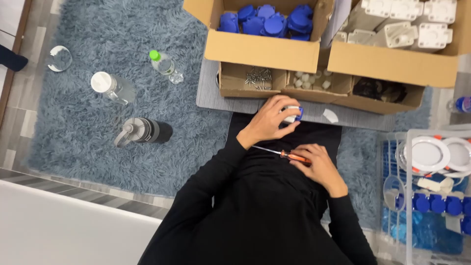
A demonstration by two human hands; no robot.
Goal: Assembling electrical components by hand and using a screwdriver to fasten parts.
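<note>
My left hand [272,119] is closed around a small white and blue plastic part [293,114], held over my lap at the near edge of a grey mat [208,93]. My right hand [318,164] grips a screwdriver [287,155] with an orange and black handle; its thin metal shaft points left toward my left wrist. Both hands are close together above my black-clothed lap. Most of the plastic part is hidden by my fingers.
Cardboard boxes on the mat hold blue caps [267,20], white plastic housings [407,22], screws [258,76], small white pieces [309,79] and dark parts [380,89]. Three bottles [142,130] lie on the blue shaggy rug. A clear bin [431,191] at right holds round white lamps and blue parts.
</note>
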